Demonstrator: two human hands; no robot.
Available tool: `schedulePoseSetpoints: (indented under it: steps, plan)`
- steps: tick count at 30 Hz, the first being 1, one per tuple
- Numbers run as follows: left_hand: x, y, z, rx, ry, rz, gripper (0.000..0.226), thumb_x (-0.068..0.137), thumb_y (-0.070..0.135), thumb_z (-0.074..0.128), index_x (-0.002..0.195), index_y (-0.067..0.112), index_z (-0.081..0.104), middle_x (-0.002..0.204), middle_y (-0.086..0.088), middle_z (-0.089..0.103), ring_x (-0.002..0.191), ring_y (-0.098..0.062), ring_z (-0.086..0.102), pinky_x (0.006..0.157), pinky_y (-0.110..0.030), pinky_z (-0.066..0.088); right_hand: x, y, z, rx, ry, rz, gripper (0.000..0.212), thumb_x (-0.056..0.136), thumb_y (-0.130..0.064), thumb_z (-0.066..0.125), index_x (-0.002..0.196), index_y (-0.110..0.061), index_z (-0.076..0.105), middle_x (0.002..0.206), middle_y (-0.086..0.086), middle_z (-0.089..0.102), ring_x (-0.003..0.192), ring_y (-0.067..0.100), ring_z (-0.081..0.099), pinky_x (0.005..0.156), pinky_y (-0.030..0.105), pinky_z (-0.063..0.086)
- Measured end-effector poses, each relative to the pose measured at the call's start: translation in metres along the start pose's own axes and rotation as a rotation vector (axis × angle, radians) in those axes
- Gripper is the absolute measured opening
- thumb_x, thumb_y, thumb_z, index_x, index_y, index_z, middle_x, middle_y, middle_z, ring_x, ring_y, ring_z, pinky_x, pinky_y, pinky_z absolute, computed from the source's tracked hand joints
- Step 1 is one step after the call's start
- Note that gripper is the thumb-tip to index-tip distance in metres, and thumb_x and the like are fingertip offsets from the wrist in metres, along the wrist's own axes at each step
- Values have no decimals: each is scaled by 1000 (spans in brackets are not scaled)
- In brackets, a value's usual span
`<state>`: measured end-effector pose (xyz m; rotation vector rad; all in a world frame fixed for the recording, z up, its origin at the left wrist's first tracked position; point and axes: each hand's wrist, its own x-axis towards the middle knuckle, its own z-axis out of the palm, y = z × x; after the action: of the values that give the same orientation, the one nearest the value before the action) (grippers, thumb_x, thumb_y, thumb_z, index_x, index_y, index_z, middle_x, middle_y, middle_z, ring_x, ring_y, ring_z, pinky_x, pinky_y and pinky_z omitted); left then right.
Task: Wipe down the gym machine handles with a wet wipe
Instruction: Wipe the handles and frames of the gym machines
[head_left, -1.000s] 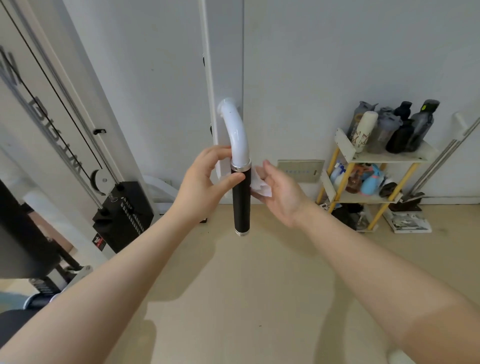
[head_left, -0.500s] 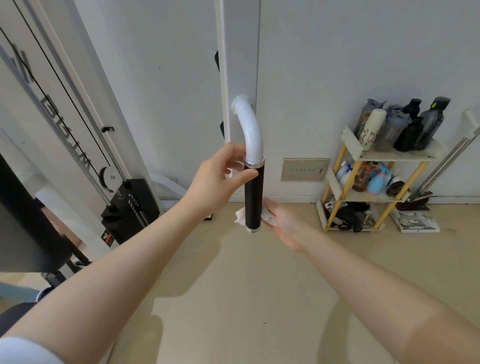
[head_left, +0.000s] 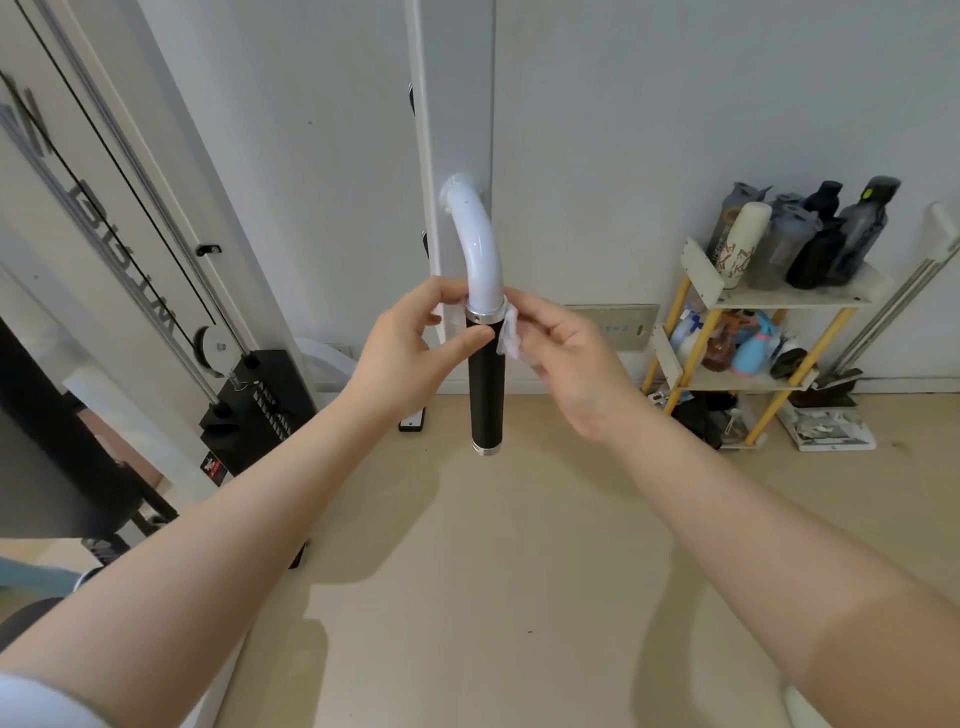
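A machine handle (head_left: 486, 395) hangs in the middle of the view: a curved white tube above, a silver collar, then a black grip with a silver end cap. My left hand (head_left: 410, 348) grips the handle at the collar, thumb across the front of the black grip. My right hand (head_left: 563, 353) pinches a crumpled white wet wipe (head_left: 509, 338) against the right side of the grip, just under the collar. Part of the wipe is hidden behind the handle and my fingers.
The handle comes off a white upright post (head_left: 457, 130). At the left stand a cable machine's frame and black weight stack (head_left: 260, 410). A yellow-legged shelf (head_left: 737, 343) with several bottles stands at the right by the wall. Beige floor lies below.
My right hand has slid the wipe up the black grip from its lower end to just under the collar. My left hand has kept its hold at the collar.
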<state>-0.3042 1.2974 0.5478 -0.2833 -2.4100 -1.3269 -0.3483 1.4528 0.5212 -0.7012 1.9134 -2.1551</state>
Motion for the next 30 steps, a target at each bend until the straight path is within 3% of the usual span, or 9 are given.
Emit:
schedulePoseSetpoints:
  steps: [3,7,13,16,19,22,24,27,30]
  plan:
    - [0,1,0,30,50,52,29,83,16,68,102,36,59,114,37,46,116,10,42,92,2,27,-3,-2,9,19,86,-69,32,94,-6,50,121,-23,56,109,-7,67,102,0,61,91,16,45]
    - [0,-1,0,-2,52,9,26,84,20,67,101,38,58,114,32,52,108,20,43,90,2,29,-26,43,9,-132,29,144,28,92,-6,54,114,-21,63,105,-7,70,95,-1,64,85,15,45]
    - [-1,-1,2,-77,27,-61,25,86,17,65,96,38,55,100,23,62,99,1,58,92,-24,45,-13,32,10,-22,120,100,36,87,5,56,113,-21,58,108,-5,66,96,-4,63,83,11,46]
    - [-1,1,2,-124,22,-85,26,86,11,65,94,34,57,95,16,65,94,-7,62,92,-33,50,-26,58,11,-175,56,266,33,86,2,57,115,-14,59,113,1,67,97,7,63,82,14,47]
    - [-1,1,6,-142,40,-98,27,86,11,64,94,36,57,97,14,65,95,-10,62,92,-36,50,-29,63,14,-207,150,302,31,82,3,59,100,-23,62,97,-5,70,87,7,64,76,15,49]
    - [-2,2,11,-163,66,-105,29,87,10,63,96,37,57,97,15,65,94,-8,63,92,-34,50,-23,38,16,-158,290,54,37,83,3,60,90,-34,60,88,-18,67,80,-7,63,79,15,48]
    - [-3,3,12,-180,70,-106,27,87,12,63,98,36,59,99,14,67,95,-8,63,92,-32,51,-27,23,18,-259,341,-171,31,84,1,60,99,-26,63,100,-16,66,87,-10,62,81,12,46]
    - [-4,5,9,-289,31,-143,21,87,26,53,101,35,65,101,13,70,98,-10,64,88,-27,51,-31,16,6,-684,369,-624,29,85,4,56,113,1,63,120,6,62,107,13,62,94,24,48]
    - [-3,7,3,-370,-21,-189,27,92,35,40,101,36,66,101,13,70,100,-6,62,88,-24,50,-22,21,-7,-1056,215,-1002,27,86,9,56,112,5,64,120,18,62,115,27,57,101,33,45]
